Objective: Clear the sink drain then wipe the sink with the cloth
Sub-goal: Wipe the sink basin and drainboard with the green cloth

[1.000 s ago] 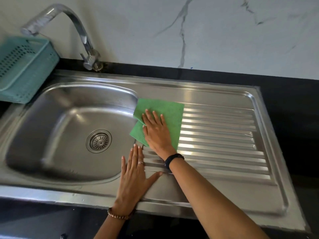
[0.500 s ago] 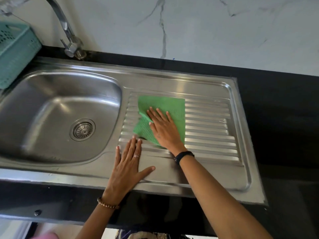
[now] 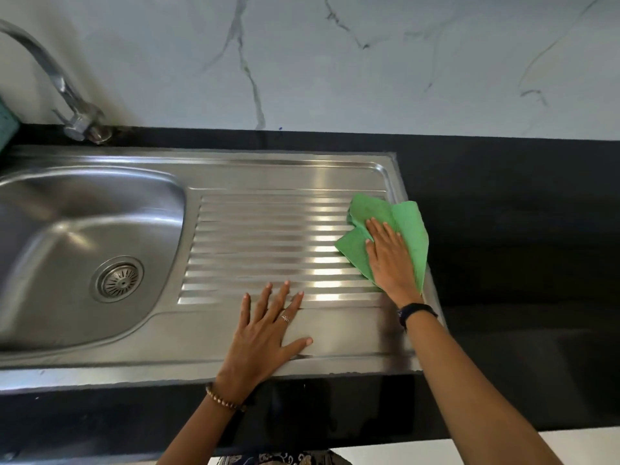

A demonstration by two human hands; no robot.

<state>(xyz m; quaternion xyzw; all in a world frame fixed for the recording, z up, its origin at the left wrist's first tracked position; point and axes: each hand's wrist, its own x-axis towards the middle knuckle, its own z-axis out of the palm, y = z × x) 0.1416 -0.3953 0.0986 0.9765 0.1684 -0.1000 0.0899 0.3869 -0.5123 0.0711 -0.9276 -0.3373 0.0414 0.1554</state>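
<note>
A steel sink point(image 3: 275, 169) with a bowl on the left and a ribbed drainboard point(image 3: 268, 243) on the right fills the counter. The round drain strainer point(image 3: 119, 280) sits in the bowl with nothing lying on it. A green cloth point(image 3: 402, 219) lies crumpled at the drainboard's right edge, partly over the rim. My right hand point(image 3: 391, 260) presses flat on the cloth. My left hand point(image 3: 265, 333) rests flat, fingers spread, on the smooth front strip of the drainboard, holding nothing.
A curved chrome tap point(image 3: 67, 105) stands at the back left. A sliver of a teal basket point(image 3: 6, 125) shows at the left edge. Black countertop point(image 3: 520, 246) surrounds the sink, and a white marble wall point(image 3: 335, 62) rises behind.
My right hand has slid the green cloth from beside the bowl across the ribs to the drainboard's right edge, bunching it. The view has shifted right. My left hand stays put.
</note>
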